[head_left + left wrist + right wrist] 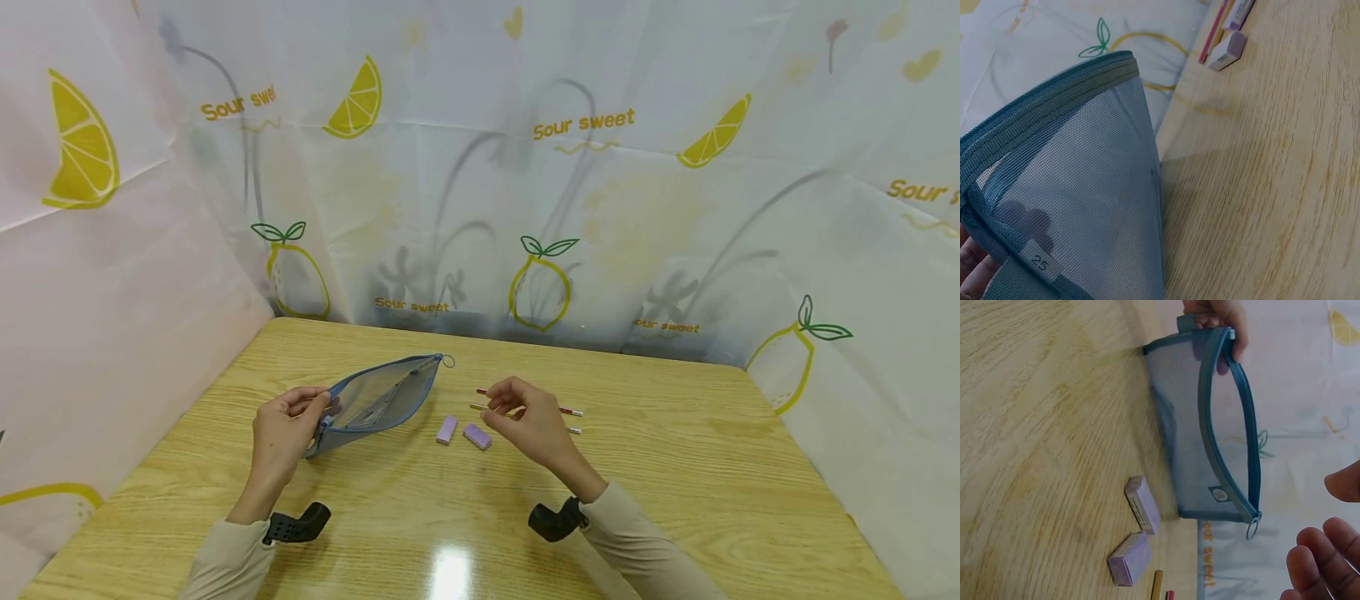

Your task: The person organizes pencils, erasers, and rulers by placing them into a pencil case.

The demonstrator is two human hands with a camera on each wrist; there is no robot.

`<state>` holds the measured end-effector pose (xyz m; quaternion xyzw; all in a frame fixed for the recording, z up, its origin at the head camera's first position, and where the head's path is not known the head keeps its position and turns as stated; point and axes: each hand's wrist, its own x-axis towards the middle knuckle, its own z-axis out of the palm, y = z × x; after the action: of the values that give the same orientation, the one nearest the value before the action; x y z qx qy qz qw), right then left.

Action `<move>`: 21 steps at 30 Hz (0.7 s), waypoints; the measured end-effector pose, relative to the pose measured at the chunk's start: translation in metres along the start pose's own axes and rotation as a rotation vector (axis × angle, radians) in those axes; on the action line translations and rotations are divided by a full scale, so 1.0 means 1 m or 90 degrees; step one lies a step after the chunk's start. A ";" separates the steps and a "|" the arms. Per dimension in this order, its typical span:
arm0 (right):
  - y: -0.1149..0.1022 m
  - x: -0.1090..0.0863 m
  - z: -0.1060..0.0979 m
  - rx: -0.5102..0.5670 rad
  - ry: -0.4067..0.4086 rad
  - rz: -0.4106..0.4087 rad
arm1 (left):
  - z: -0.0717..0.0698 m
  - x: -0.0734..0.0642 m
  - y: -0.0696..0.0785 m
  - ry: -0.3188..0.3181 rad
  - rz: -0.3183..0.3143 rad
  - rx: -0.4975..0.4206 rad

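My left hand [281,433] grips one end of a blue mesh zip pouch [382,404] and holds its mouth apart. In the right wrist view the pouch [1179,419] stands on the table with its zip undone and a ring at the far end. My right hand [532,421] hovers over the pencils, fingers loosely bent. Thumb and fingertips are apart in the right wrist view, with nothing between them. A red pencil [572,412] and a yellow pencil [477,406] lie partly hidden behind that hand. Two purple erasers [447,430] [477,437] lie between pouch and right hand.
The wooden table [675,483] runs back to a white printed curtain [450,192] with lemon drawings, which also hangs along the left and right sides. Each wrist carries a black camera mount [298,525].
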<state>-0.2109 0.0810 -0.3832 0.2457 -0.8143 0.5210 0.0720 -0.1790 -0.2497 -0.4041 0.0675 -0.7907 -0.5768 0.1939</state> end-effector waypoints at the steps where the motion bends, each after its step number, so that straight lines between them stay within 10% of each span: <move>1: 0.001 0.000 0.001 -0.001 0.000 0.007 | 0.000 0.000 0.000 -0.001 -0.001 0.000; 21: 0.026 -0.006 0.010 -0.006 -0.042 0.050 | -0.001 0.000 -0.001 -0.002 -0.004 0.002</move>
<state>-0.2167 0.0831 -0.4113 0.2304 -0.8278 0.5108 0.0257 -0.1787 -0.2503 -0.4046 0.0692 -0.7917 -0.5762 0.1906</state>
